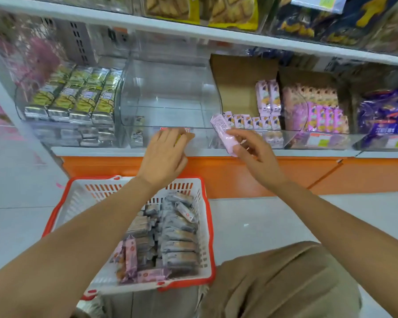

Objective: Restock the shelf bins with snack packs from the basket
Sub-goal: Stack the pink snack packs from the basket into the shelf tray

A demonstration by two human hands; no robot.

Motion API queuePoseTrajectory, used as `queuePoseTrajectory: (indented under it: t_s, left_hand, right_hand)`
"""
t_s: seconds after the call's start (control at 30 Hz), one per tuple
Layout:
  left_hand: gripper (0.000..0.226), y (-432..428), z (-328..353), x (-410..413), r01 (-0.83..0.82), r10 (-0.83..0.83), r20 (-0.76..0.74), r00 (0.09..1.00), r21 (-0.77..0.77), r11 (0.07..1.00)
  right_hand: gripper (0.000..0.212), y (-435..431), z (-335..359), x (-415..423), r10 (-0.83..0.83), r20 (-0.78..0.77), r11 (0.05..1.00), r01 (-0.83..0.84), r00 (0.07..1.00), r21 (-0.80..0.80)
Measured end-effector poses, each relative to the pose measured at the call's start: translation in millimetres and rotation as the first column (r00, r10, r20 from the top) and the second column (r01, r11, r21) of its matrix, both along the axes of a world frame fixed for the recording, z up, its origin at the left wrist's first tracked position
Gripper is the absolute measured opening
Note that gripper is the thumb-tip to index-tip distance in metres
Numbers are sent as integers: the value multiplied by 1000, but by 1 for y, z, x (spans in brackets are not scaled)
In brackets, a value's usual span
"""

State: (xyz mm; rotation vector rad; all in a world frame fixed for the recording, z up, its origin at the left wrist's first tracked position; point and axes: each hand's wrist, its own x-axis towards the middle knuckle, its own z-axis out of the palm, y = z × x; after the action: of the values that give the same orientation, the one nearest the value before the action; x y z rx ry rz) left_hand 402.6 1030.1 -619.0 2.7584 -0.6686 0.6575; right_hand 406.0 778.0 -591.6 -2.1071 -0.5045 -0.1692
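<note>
White shelving fronted with acrylic bins fills the view, above an orange base panel and a pale floor. Right-hand fingers (238,149) and thumb pinch a pink pack (224,134) near its lower end, so its upper end tilts free toward the right front corner of the empty clear bin (147,88). The right hand (255,152) hangs just right of that bin's front lip.

Left-hand fingers (182,136) bend over the lip at its middle. A trace of yellow shows under them, but I cannot tell whether they grip anything. The left hand (163,154) sits directly in front of the bin.

Right of the clear bin, a cardboard-lined bin holds a row of matching pink packs (251,121). Left of it stand yellow-and-silver packs (74,99). Below and in front, the basket (208,237) holds more snack packs (177,237).

Held by one end so close to the divider, the pack could catch the wall and twist loose, or drop into the empty bin instead of its matching one. It could also knock over the upright row on the way in.
</note>
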Motion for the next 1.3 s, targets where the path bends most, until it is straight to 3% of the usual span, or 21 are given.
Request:
queuePoseTrajectory:
  t_s: [0.2, 0.33, 0.5, 0.87, 1.1, 1.3]
  left_hand:
    - [53, -45, 19, 41, 58, -48, -89, 995, 114, 992]
    - [61, -57, 14, 69, 51, -30, -123, 992, 169, 984]
    - [61, -58, 4, 86, 44, -23, -114, 993, 189, 981]
    - [57, -63, -6, 100, 44, -57, 53, 997, 231, 972]
    - [61, -65, -5, 95, 18, -27, 35, 999, 257, 966]
    - [65, -57, 0, 80, 21, -20, -6, 1000, 263, 964]
  right_hand:
    - [38, -43, 18, 71, -247, 132, 964, 257, 960, -67]
    - [42, -56, 10, 117, -438, 105, 880, 450, 893, -155]
    - [41, -56, 3, 165, -469, 148, 779, 487, 871, -395]
    - [38, -51, -18, 211, -493, 338, 606, 595, 802, -528]
    - [41, -50, -8, 199, -479, 226, 673, 520, 848, -525]
    - [28, -24, 6, 152, -434, 194, 824, 475, 880, -308]
